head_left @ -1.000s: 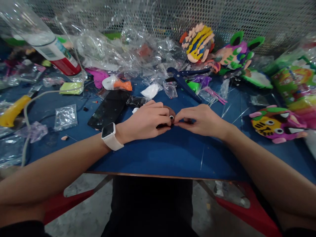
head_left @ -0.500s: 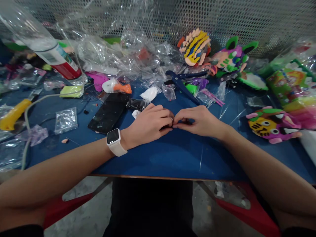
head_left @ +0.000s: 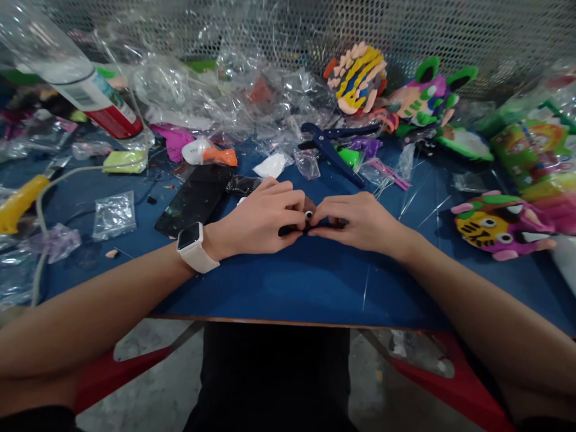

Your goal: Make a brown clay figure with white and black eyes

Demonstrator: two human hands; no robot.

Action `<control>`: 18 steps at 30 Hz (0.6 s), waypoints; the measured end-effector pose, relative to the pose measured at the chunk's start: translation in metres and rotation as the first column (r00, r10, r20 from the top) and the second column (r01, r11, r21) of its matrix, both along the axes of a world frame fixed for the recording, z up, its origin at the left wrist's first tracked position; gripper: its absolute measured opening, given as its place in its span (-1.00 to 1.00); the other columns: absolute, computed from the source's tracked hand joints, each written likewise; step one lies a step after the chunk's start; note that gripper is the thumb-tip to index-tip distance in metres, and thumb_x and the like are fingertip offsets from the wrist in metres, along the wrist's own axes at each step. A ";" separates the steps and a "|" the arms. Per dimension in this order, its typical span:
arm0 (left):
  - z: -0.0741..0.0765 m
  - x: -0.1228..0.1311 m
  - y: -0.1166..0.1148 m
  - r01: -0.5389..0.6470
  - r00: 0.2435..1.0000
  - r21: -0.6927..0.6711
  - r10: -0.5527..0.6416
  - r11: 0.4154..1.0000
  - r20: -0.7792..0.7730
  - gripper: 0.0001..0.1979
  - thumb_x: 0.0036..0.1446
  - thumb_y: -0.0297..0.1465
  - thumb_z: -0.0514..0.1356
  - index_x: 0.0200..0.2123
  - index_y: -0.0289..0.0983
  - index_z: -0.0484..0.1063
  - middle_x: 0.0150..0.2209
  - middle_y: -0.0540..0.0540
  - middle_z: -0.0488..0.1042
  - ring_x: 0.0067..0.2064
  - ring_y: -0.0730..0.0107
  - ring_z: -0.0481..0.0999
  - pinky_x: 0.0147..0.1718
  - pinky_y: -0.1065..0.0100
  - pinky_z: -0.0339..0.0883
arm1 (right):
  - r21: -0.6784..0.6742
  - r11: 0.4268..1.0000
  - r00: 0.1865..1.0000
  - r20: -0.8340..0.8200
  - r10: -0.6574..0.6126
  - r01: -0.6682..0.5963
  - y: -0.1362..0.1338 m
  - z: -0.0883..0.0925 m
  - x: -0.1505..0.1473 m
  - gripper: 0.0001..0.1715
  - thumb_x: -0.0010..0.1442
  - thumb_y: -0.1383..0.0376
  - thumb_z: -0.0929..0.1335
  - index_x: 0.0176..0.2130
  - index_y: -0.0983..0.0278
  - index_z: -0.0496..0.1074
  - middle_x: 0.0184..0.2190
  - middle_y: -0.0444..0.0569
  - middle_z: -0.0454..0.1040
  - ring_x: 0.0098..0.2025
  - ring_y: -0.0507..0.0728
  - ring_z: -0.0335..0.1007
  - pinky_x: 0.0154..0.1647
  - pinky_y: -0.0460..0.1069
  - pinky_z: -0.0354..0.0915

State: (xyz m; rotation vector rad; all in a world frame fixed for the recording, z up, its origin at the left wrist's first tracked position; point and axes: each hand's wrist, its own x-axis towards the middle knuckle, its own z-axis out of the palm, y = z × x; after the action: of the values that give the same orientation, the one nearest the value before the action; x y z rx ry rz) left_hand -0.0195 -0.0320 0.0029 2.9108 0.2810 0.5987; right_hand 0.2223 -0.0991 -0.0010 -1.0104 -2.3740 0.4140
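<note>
Between my hands, low over the blue table, is a small dark brown clay piece [head_left: 308, 205], mostly hidden by my fingers. A white eye with a black pupil [head_left: 308, 215] shows on its near side. My left hand [head_left: 265, 221], with a white-strapped watch on its wrist, curls its fingers around the piece from the left. From the right, the thumb and fingertips of my right hand [head_left: 355, 222] pinch at its edge beside the eye. Just behind my left hand lie a black phone [head_left: 193, 201] and a lump of white clay [head_left: 272, 165] in clear film.
Dark blue pliers [head_left: 330, 150] lie behind my hands. A yellow-handled cutter [head_left: 20, 204] and a bottle [head_left: 101, 102] are on the left. Clay-covered animal figures, including a yellow and purple one [head_left: 501, 227], sit right. Crumpled clear plastic [head_left: 180, 90] heaps along the mesh panel.
My left hand has shifted slightly left and its fingers have opened a little from the right hand's tips. The eye on the brown clay piece now shows.
</note>
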 end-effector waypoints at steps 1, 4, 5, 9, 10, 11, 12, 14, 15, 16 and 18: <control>0.000 0.000 0.000 0.001 1.000 -0.005 -0.001 1.000 0.000 -0.85 0.31 -0.41 0.25 -0.33 -0.22 0.59 -0.22 -0.10 0.55 -0.19 0.25 0.40 -0.13 0.15 0.17 | 0.010 1.000 1.000 0.008 -0.007 0.007 0.000 -0.001 -0.001 -0.92 0.37 0.25 0.46 -0.20 0.22 0.56 -0.30 -0.12 0.62 -0.39 0.03 0.49 -0.39 -0.06 0.26; 0.000 0.001 0.000 0.004 1.000 -0.023 -0.004 1.000 -0.011 -0.84 0.31 -0.42 0.24 -0.33 -0.22 0.59 -0.24 -0.09 0.54 -0.19 0.25 0.41 -0.14 0.16 0.16 | 0.021 1.000 1.000 0.011 -0.016 0.015 -0.001 -0.002 -0.003 -0.90 0.39 0.26 0.44 -0.22 0.21 0.55 -0.29 -0.11 0.63 -0.35 0.04 0.53 -0.38 -0.06 0.25; -0.001 0.001 0.000 0.004 1.000 -0.027 -0.005 1.000 -0.014 -0.84 0.31 -0.43 0.24 -0.33 -0.22 0.59 -0.25 -0.09 0.54 -0.19 0.25 0.41 -0.14 0.16 0.16 | 0.022 1.000 1.000 0.012 -0.014 0.014 -0.001 -0.003 -0.003 -0.90 0.39 0.26 0.44 -0.22 0.21 0.55 -0.29 -0.11 0.63 -0.34 0.05 0.53 -0.38 -0.06 0.25; -0.001 0.000 0.001 0.003 1.000 -0.017 -0.003 1.000 0.000 -0.84 0.31 -0.42 0.24 -0.34 -0.23 0.58 -0.23 -0.10 0.53 -0.19 0.25 0.41 -0.12 0.15 0.18 | 0.026 1.000 1.000 0.025 0.013 -0.013 0.000 -0.003 -0.001 -0.89 0.40 0.24 0.43 -0.20 0.21 0.55 -0.26 -0.10 0.64 -0.33 0.05 0.53 -0.37 -0.07 0.25; -0.001 0.000 0.001 0.010 1.000 -0.013 -0.010 1.000 0.006 -0.84 0.32 -0.42 0.24 -0.34 -0.22 0.58 -0.23 -0.10 0.53 -0.18 0.25 0.42 -0.11 0.15 0.19 | 0.028 1.000 1.000 0.025 0.013 -0.013 0.000 -0.003 -0.001 -0.89 0.41 0.24 0.43 -0.20 0.21 0.55 -0.26 -0.10 0.64 -0.32 0.05 0.53 -0.36 -0.07 0.26; -0.001 -0.001 0.001 0.020 1.000 -0.010 -0.019 1.000 0.011 -0.84 0.32 -0.42 0.24 -0.33 -0.22 0.58 -0.22 -0.09 0.53 -0.18 0.25 0.42 -0.11 0.15 0.20 | 0.030 1.000 1.000 0.024 0.007 -0.008 0.000 -0.003 -0.001 -0.89 0.41 0.24 0.43 -0.20 0.21 0.55 -0.26 -0.10 0.64 -0.31 0.05 0.54 -0.35 -0.07 0.26; 0.000 -0.001 0.001 0.027 1.000 -0.008 -0.027 1.000 0.012 -0.85 0.32 -0.42 0.24 -0.33 -0.22 0.58 -0.22 -0.09 0.53 -0.17 0.25 0.42 -0.10 0.14 0.20 | 0.032 0.999 1.000 0.022 -0.002 0.001 -0.001 -0.003 -0.001 -0.89 0.41 0.24 0.43 -0.21 0.20 0.55 -0.26 -0.10 0.64 -0.31 0.05 0.54 -0.35 -0.07 0.26; 0.001 -0.001 0.000 0.026 1.000 -0.008 -0.026 1.000 0.012 -0.86 0.30 -0.42 0.24 -0.33 -0.22 0.57 -0.23 -0.09 0.53 -0.17 0.25 0.43 -0.11 0.14 0.21 | 0.033 0.999 1.000 0.022 -0.020 0.019 -0.001 -0.003 -0.002 -0.89 0.40 0.25 0.43 -0.22 0.20 0.55 -0.27 -0.10 0.64 -0.33 0.05 0.53 -0.37 -0.07 0.26; 0.001 -0.001 0.000 0.016 1.000 -0.011 -0.016 1.000 0.016 -0.86 0.30 -0.42 0.23 -0.33 -0.23 0.56 -0.23 -0.10 0.52 -0.18 0.25 0.43 -0.11 0.14 0.21 | 0.033 0.999 0.999 0.022 -0.024 0.023 -0.002 -0.003 -0.003 -0.90 0.40 0.25 0.43 -0.22 0.20 0.55 -0.27 -0.10 0.64 -0.34 0.05 0.52 -0.37 -0.07 0.25; 0.002 -0.001 -0.001 0.001 1.000 -0.014 0.000 1.000 0.025 -0.86 0.29 -0.42 0.22 -0.34 -0.24 0.56 -0.23 -0.11 0.52 -0.18 0.25 0.43 -0.12 0.15 0.22 | 0.035 0.999 0.999 0.019 -0.025 0.025 -0.002 -0.003 -0.004 -0.91 0.39 0.26 0.44 -0.22 0.20 0.56 -0.27 -0.11 0.64 -0.35 0.04 0.51 -0.38 -0.07 0.25; 0.002 0.000 -0.001 -0.031 0.998 -0.020 0.032 0.999 0.046 -0.86 0.29 -0.44 0.21 -0.33 -0.25 0.54 -0.23 -0.12 0.52 -0.20 0.26 0.43 -0.14 0.15 0.23 | 0.050 0.998 0.999 -0.002 -0.032 0.032 -0.002 -0.005 -0.006 -0.92 0.37 0.27 0.45 -0.23 0.21 0.56 -0.28 -0.11 0.64 -0.37 0.04 0.49 -0.39 -0.07 0.25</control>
State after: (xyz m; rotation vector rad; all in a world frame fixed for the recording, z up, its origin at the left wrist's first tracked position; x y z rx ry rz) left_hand -0.0199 -0.0331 0.0051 2.8742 0.3249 0.6641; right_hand 0.2166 -0.1012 -0.0056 -1.0233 -2.3518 0.3423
